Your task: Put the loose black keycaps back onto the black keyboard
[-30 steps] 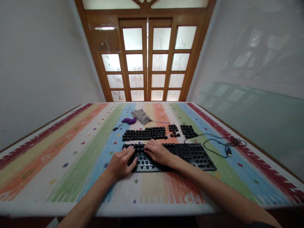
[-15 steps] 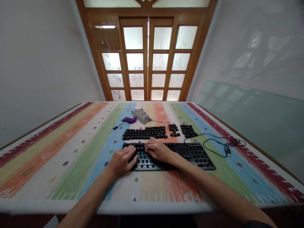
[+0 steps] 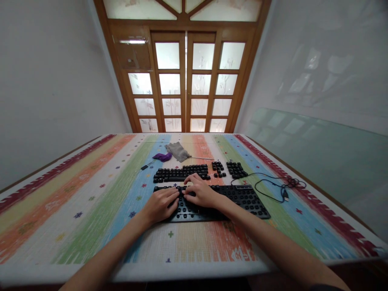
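Observation:
A black keyboard lies flat on the cloth, with most of its lower switches bare and some keycaps along its top row. My left hand rests on its left part, fingers stretched together over the top row. Beside it, my right hand bends over the same row, its fingers apart and the tips touching or just above the keys. No held item can be made out in either hand. Behind the keyboard, loose black keycaps lie in keyboard order, with smaller keycap groups and number-pad keycaps to the right.
A grey cloth, a purple cloth, a thin rod and a small black-ended tool lie behind the keycaps. The keyboard's cable coils to the right. A striped tablecloth covers the table; wooden doors stand beyond.
My left hand has slid slightly right along the top row, closer to my right hand. My right hand's fingers have spread from a pinch. The view has tilted up slightly.

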Demonstrator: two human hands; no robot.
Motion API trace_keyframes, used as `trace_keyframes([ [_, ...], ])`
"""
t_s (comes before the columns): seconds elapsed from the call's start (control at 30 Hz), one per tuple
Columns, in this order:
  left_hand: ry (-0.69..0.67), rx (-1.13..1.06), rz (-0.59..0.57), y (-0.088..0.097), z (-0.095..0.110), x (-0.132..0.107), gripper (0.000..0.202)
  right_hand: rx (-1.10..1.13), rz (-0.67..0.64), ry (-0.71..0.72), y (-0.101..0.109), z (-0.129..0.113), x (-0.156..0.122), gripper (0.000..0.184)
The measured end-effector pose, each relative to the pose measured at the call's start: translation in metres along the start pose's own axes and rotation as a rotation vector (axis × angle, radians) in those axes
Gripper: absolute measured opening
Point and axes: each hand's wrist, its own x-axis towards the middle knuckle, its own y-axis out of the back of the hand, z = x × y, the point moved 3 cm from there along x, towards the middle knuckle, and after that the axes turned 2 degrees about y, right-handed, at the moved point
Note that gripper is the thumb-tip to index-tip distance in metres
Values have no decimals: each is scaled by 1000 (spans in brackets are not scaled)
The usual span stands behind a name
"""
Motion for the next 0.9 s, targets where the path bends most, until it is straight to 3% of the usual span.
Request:
trace_keyframes([
  [0.23,86,-65,-122,-11,-4,26,16,30,-61,-41,2,6,-6,9],
  [0.37,137,-94,-109,-16,-4,22,15,-44,-144,-32,5,2,-5,14],
  [0.6,113,-56,-133,-21,-1,15,20,-98,-256,-39,6,-6,10,10],
  [0.8,166,-65,-113,-23,0,13,19,3,-317,12,16,18,31,7],
  [0.9,199,-62,-126,-24,0,12,16,-45,-257,-77,23,39,49,9],
])
